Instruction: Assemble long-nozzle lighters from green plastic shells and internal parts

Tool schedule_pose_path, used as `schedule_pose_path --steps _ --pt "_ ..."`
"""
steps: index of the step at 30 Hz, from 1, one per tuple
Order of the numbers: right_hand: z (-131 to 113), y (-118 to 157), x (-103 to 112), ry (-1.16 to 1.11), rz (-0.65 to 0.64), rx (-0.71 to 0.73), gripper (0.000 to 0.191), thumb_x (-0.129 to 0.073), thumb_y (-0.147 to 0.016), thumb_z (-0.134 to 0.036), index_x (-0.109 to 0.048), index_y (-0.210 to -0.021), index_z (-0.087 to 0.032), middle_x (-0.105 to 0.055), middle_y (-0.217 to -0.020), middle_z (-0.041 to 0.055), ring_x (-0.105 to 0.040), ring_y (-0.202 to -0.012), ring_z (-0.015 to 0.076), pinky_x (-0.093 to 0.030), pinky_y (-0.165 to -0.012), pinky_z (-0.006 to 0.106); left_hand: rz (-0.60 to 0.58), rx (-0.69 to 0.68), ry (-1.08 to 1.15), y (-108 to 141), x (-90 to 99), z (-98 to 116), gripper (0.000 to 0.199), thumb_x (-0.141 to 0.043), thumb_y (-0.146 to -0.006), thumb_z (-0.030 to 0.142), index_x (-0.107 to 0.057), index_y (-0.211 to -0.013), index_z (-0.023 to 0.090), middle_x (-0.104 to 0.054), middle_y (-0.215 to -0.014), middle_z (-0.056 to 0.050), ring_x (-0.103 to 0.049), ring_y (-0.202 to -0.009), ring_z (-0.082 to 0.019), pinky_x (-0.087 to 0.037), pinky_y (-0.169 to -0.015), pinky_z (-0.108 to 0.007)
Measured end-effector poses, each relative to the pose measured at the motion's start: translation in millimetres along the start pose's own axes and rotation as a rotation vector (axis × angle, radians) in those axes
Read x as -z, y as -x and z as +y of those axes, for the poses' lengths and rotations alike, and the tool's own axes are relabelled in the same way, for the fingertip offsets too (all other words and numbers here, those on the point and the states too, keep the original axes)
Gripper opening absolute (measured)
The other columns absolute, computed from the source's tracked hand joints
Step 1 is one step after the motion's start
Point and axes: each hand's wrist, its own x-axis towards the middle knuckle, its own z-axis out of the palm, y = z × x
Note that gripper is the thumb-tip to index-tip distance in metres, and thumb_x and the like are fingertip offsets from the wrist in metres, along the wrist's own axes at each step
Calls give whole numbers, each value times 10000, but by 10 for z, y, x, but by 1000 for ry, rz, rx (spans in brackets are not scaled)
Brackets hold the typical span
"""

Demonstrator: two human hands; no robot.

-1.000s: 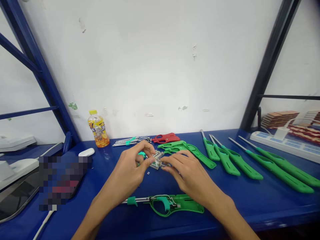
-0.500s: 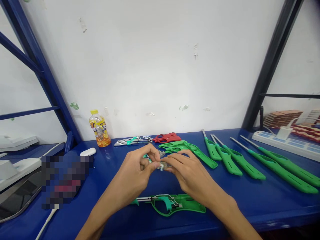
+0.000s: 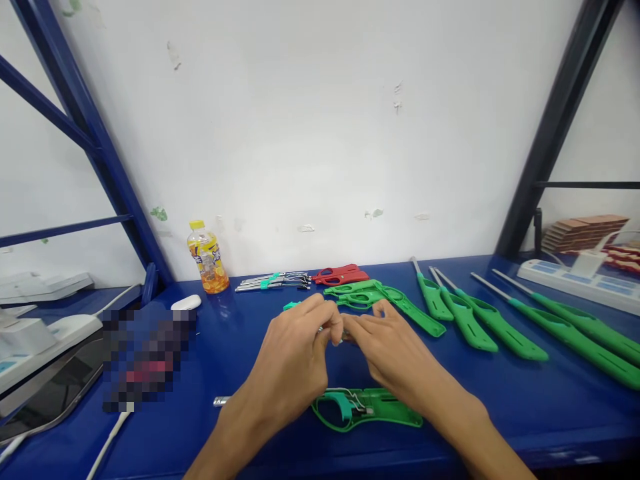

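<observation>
My left hand (image 3: 295, 350) is closed, its fingers curled in a pinch over the middle of the blue table. My right hand (image 3: 395, 350) meets it there, also pinching. Between the fingertips is a small translucent part (image 3: 346, 337), mostly hidden by the fingers. Below my hands lies an open green lighter handle half (image 3: 393, 408) with a teal trigger (image 3: 343, 404), wires and a metal tube (image 3: 220, 401); my left wrist covers part of it. Just behind my hands are loose green handle shells (image 3: 407, 310).
Red handle shells (image 3: 345, 274) and several metal lighter rods (image 3: 273, 281) lie by the wall. Several assembled green lighters (image 3: 473, 323) are at the right, before a white power strip (image 3: 565, 280). At the left are a drink bottle (image 3: 209, 260) and a phone (image 3: 50, 387).
My left hand has turned and curled further over the small translucent part, hiding most of it. Both hands have come closer together. The view has shifted slightly left.
</observation>
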Motion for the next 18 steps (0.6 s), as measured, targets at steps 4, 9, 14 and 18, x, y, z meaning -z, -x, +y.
schedule_pose_path --steps 4,9,14,18 --pt "-10 -3 3 39 -25 -12 552 -423 -633 157 -570 -1014 -215 -691 -829 -15 -592 -652 206 -347 -791 389 -15 -12 -13 5 -16 -17 274 -408 -813 -38 -439 -769 230 -510 -774 30 -448 -668 -162 -275 -612 -310" --pt "-23 -8 27 56 -40 -2 505 -446 -641 148 -575 -986 -199 -679 -764 -13 -624 -649 216 -353 -807 390 -32 -9 -24 16 -29 -61 275 -426 -729 -46 -419 -726 229 -465 -716 33 -428 -650 -170 -244 -595 -315" --pt "-41 -7 43 60 -93 -13 491 -452 -662 142 -594 -991 -194 -699 -761 5 -657 -660 231 -381 -853 410 -63 20 -19 24 -50 -109 270 -443 -684 -48 -437 -667 222 -463 -678 27 -446 -638 -174 -233 -583 -314" --pt "-49 -15 35 48 -136 -25 501 -446 -679 150 -610 -1011 -187 -733 -818 18 -695 -722 236 -391 -951 436 -85 48 -26 19 -83 -143 288 -447 -670 -65 -417 -627 218 -462 -653 29 -452 -632 -171 -245 -584 -305"
